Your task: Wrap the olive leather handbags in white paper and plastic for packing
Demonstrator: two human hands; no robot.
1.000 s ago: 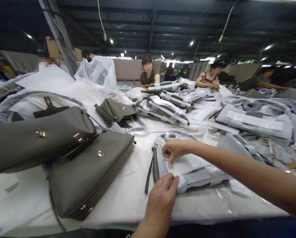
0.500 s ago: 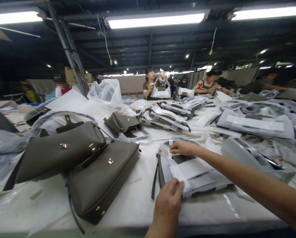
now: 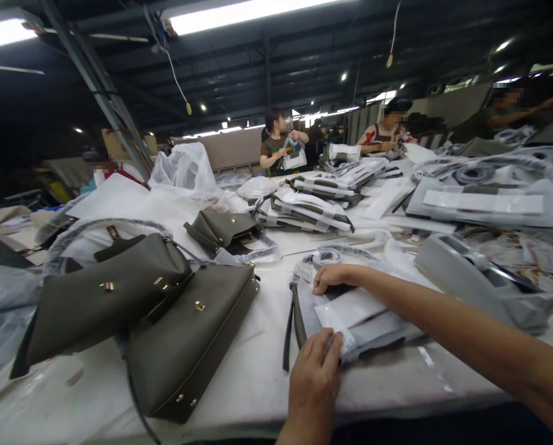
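A broad white worktable (image 3: 244, 377) fills the lower view. On its left lie two large olive handbags, the rear one (image 3: 86, 309) partly overlapped by the front one (image 3: 184, 340), flaps uppermost, perhaps so their metal fittings press on nothing. Beyond them, flat wrapped bags (image 3: 304, 213) are stacked, probably to save room. The wrapped bag being handled (image 3: 373, 337) lies flat at the table's near side, right of the olive pair, directly under both hands; its dark strap (image 3: 287, 327) hangs off the left end, seemingly kept out of the wrapping. A grey dispenser-like object (image 3: 462, 281) sits just beyond its right end, likely for easy reach. The left hand (image 3: 314, 374) has its fingers bent close together at the bag's near left corner, apparently steadying it; whether they pinch the wrap is hidden. The right hand (image 3: 334, 278) is curled over the far left part, fingertips down; I cannot tell whether it grips anything. A small gold-toned clasp (image 3: 199, 306) marks the front handbag. Brands: none readable. The pale sheet (image 3: 355, 306) on the wrapped bag shows no legible label or writing.
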